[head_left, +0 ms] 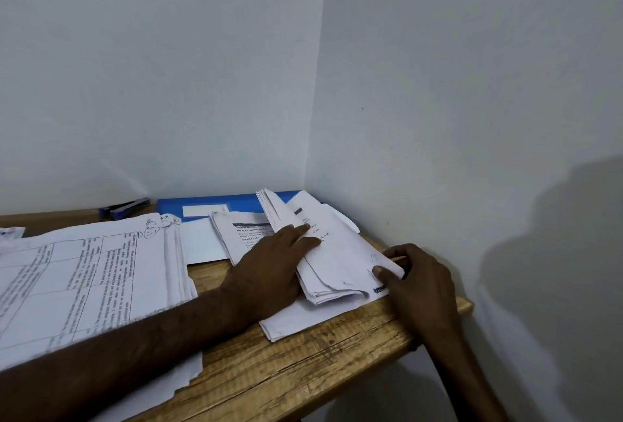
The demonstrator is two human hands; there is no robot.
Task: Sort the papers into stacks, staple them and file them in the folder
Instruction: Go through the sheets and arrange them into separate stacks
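With your left hand [269, 270] spread flat on the paper bundle [337, 261] just in front of the blue folder [236, 200] and your right hand [418, 283] pinching its corner, square the edges before stapling.

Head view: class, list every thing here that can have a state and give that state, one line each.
blue folder: closed, flat, papers over its front edge.
stapler: lying untouched at the back.
left stack: flat, forearm across it.
right stack: upper sheets bent up at the far end.
left hand: open, pressing the right stack.
right hand: pinching the right stack's near corner.
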